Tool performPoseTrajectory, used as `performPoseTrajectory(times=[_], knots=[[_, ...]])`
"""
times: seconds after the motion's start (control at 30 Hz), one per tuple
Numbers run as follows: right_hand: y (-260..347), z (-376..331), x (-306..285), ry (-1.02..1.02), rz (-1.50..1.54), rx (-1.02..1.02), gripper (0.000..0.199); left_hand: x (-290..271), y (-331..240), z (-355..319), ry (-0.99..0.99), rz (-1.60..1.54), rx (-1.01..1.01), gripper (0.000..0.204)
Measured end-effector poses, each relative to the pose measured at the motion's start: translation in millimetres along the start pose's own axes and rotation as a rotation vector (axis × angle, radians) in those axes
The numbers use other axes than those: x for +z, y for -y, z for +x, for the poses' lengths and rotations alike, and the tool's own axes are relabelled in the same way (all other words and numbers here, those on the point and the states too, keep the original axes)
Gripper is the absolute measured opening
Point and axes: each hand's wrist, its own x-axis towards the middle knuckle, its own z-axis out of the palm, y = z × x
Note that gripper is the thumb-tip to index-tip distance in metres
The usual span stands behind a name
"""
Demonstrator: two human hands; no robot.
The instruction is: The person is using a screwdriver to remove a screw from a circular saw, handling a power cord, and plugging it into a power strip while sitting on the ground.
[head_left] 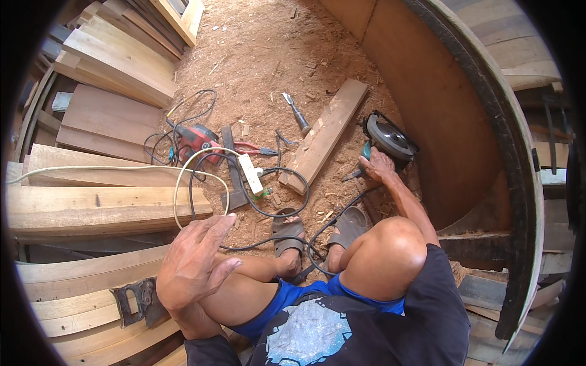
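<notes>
My right hand (379, 166) is closed round the teal handle of a circular saw (392, 135), which rests on the sawdust beside a curved wooden wall. Its black cord runs back past my feet. My left hand (195, 259) is raised over my left knee, fingers stretched out and holding nothing. A thick wooden board (329, 134) lies at a slant just left of the saw. Beyond the board's left side is a chisel (296, 114). Between my left hand and the board lie a white power strip (251, 174), a steel square (234, 171), red-handled pliers (256, 149) and a red power planer (200, 141).
Stacked planks (116, 204) line the left side, with a handsaw (135, 303) lying on them by my left wrist. On the right, a curved brown wooden wall (455, 116) with a dark rim rises. Loose cords (287, 174) loop across the sawdust-covered ground (256, 55) near my sandals.
</notes>
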Motion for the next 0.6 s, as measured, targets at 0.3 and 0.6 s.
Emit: performPoseTrajectory(times=[0.3,0.6], knots=[[-2.1,0.5,0.5,-0.001,-0.001,-0.008,0.06,-3.3,-0.2,0.9,0.051,-0.001,-0.02,0.077],[4.2,-1.7,-4.1,0.013,-0.01,-0.003,0.058,-1.8,-1.9,0.6,0.003,0.003,0.007,0.076]])
